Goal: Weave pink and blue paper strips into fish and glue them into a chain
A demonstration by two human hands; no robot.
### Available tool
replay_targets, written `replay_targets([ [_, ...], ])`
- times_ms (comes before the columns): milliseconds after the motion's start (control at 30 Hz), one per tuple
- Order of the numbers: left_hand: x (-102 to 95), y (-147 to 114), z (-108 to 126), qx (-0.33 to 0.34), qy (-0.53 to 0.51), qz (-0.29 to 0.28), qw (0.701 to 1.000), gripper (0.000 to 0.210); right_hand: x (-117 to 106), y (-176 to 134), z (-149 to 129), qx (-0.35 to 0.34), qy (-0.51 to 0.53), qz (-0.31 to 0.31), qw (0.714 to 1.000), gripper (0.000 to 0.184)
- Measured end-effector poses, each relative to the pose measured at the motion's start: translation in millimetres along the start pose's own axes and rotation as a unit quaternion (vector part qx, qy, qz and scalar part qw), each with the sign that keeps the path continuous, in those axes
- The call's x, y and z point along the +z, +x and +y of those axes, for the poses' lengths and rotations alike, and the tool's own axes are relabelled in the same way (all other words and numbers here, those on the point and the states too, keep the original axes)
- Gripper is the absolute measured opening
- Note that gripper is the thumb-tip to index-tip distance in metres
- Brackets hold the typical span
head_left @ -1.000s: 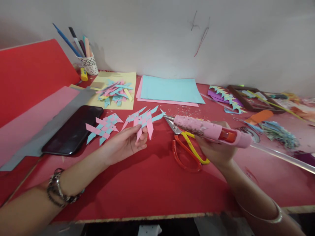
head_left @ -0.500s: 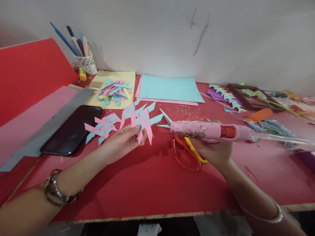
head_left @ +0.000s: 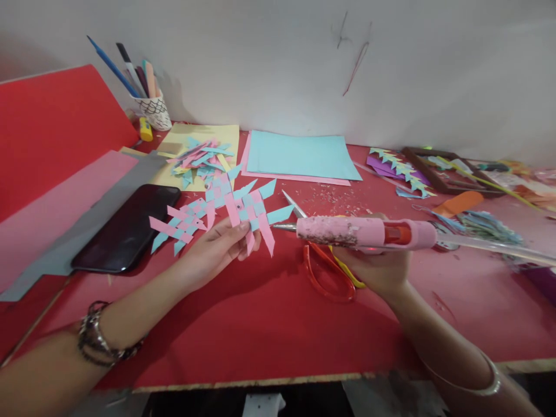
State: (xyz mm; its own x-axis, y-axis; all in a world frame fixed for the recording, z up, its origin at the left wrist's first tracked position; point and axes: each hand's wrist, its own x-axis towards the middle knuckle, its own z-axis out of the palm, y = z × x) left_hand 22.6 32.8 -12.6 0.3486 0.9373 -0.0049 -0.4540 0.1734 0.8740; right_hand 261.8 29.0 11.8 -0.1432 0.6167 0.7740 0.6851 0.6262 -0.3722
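My left hand pinches a woven paper fish of pink and light blue strips between thumb and fingers, above the table. More woven paper fish lie behind and to the left of it, partly overlapped in view. In my right hand is a pink glue gun, held level with its metal nozzle pointing left, close to the held fish's right-hand strips. Whether the nozzle touches the paper I cannot tell. A clear glue stick sticks out of its back end. Under the gun lie scissors with red and yellow handles.
Cut paper strips are heaped on a yellow sheet. Blue and pink sheets lie at the back. A black phone is on the left, near a pen cup. To the right are a dark frame and paper scraps.
The glue gun has shifted slightly left, bringing its nozzle nearer to the held fish. The held fish has turned and moved a little to the right.
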Motion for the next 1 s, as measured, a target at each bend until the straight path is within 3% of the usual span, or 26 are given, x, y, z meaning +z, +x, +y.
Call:
replay_targets([
  [567,2.7,1.8,0.9,-0.019,0.052,-0.008,0.998,0.024,0.2,0.8,-2.5,-0.007,-0.020,-0.003,1.000,0.021],
  [1000,2.6,0.5,1.1,-0.032,0.012,-0.015,0.999,0.021,-0.1,0.8,-1.9,-0.031,-0.013,-0.005,0.999,0.020],
])
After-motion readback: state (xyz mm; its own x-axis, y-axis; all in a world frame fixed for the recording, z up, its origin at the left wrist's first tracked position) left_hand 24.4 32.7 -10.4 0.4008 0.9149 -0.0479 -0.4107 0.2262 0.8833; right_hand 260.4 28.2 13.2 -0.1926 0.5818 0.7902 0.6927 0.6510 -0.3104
